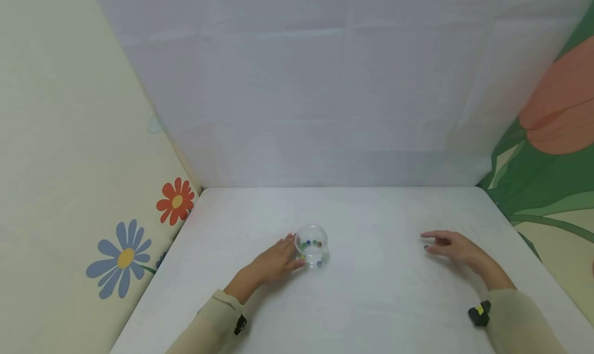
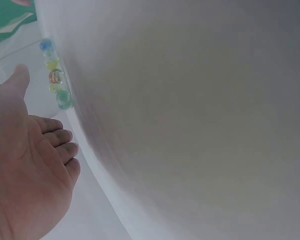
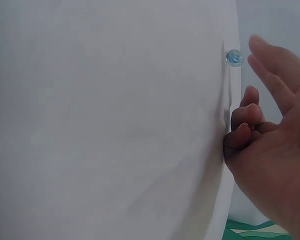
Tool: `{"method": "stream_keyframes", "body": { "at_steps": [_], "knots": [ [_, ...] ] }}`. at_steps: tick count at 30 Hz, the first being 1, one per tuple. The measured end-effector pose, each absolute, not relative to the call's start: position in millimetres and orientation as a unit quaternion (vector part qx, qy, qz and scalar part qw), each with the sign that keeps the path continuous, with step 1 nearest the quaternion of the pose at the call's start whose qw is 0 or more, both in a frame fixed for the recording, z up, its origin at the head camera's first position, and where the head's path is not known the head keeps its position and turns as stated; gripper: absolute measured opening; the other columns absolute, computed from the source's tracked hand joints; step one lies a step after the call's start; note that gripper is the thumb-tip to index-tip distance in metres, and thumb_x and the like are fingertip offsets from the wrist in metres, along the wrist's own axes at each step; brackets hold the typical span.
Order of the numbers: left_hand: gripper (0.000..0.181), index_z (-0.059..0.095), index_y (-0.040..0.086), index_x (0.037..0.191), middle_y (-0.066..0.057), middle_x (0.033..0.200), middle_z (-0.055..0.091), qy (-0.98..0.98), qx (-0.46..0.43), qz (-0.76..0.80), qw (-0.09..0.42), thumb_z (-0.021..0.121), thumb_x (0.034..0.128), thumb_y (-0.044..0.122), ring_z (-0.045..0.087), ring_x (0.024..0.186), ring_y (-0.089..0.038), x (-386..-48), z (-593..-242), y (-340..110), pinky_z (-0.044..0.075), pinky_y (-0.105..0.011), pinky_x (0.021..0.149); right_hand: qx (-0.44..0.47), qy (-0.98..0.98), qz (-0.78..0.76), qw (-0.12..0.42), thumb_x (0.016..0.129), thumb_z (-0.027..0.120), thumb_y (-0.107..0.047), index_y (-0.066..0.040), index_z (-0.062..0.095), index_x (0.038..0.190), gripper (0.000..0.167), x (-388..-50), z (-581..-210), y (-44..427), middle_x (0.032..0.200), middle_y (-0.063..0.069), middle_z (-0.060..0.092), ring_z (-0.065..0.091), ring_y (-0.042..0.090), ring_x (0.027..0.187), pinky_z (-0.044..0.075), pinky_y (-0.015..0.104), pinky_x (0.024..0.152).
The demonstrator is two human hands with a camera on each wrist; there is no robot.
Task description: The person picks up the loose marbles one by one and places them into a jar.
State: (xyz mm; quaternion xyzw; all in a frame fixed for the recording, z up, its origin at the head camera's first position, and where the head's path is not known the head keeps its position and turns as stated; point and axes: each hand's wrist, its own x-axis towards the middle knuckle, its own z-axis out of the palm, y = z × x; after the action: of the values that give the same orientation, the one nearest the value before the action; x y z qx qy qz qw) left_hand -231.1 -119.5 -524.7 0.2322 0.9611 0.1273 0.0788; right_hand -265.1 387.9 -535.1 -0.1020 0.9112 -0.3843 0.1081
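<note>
A clear round container stands upright on the white table, with several coloured marbles at its bottom. My left hand rests against its left side, fingers fairly straight and thumb spread along the near side. Farther right, my right hand is held low over the table. Just beyond its fingertips lies a single clear marble with blue inside; in the right wrist view a small gap shows between them. The thumb and index finger stretch towards it, while the other fingers are bent in and hold nothing.
White cloth covers the table and hangs as a backdrop behind it. Flower-patterned walls flank the table, with a red flower at left and a large tulip print at right.
</note>
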Motion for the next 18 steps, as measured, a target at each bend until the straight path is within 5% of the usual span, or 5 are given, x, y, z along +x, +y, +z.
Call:
{"method": "stream_keyframes", "body": {
  "at_steps": [5, 12, 18],
  "knots": [
    [0.084, 0.022, -0.001, 0.160, -0.020, 0.165, 0.023, 0.961, 0.230, 0.130, 0.080, 0.044, 0.1035, 0.058, 0.018, 0.155, -0.032, -230.2, -523.1, -118.9, 0.017, -0.044, 0.127, -0.107, 0.913, -0.377, 0.110, 0.094, 0.074, -0.033, 0.000, 0.061, 0.137, 0.056, -267.0, -537.8, 391.6, 0.123, 0.020, 0.060, 0.052, 0.029, 0.107, 0.049, 0.041, 0.087],
    [0.085, 0.022, 0.000, 0.160, -0.019, 0.166, 0.023, 0.962, 0.228, 0.128, 0.082, 0.044, 0.1033, 0.059, 0.018, 0.155, -0.031, -229.0, -521.6, -118.3, 0.017, -0.044, 0.127, -0.117, 0.916, -0.368, 0.113, 0.094, 0.074, -0.026, 0.002, 0.062, 0.135, 0.051, -270.1, -539.7, 392.2, 0.137, 0.032, 0.054, 0.051, 0.047, 0.123, 0.045, 0.063, 0.102],
    [0.085, 0.021, 0.000, 0.160, -0.019, 0.166, 0.023, 0.961, 0.227, 0.131, 0.084, 0.044, 0.1032, 0.059, 0.018, 0.155, -0.031, -228.8, -520.8, -118.5, 0.017, -0.044, 0.127, -0.094, 0.929, -0.340, 0.113, 0.093, 0.074, -0.022, 0.000, 0.065, 0.132, 0.045, -275.5, -544.0, 389.0, 0.136, 0.032, 0.055, 0.051, 0.050, 0.124, 0.043, 0.065, 0.103]
  ]
}}
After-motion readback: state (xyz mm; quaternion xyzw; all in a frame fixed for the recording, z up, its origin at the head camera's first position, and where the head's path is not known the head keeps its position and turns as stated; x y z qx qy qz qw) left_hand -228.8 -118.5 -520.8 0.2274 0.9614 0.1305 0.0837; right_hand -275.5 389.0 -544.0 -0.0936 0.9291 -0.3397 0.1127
